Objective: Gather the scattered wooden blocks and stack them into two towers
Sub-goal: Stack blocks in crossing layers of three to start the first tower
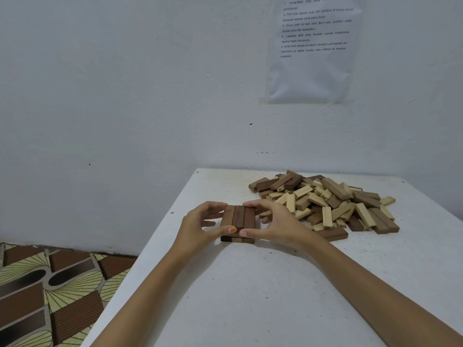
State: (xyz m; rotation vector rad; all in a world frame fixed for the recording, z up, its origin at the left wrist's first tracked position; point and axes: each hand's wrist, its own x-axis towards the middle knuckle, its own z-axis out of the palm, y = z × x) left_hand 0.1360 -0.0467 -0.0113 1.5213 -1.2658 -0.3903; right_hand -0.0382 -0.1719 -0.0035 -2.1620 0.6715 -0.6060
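Wood looks light, stiff and smooth-sided, so squeeze the long flanks. Three dark blocks [238,217] lie on the counter [250,296]; left grip [200,222] at 9 o'clock and right grip [275,221] at 3 both clasp them. The loose pile [325,201] lies at 2 o'clock.

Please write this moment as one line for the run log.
stage: base layer | left hand: grips three-block row | right hand: grips same row | pile: loose, right of row | towers: none yet

white table [250,296]; printed wall sheet [313,51]; patterned floor [50,296]
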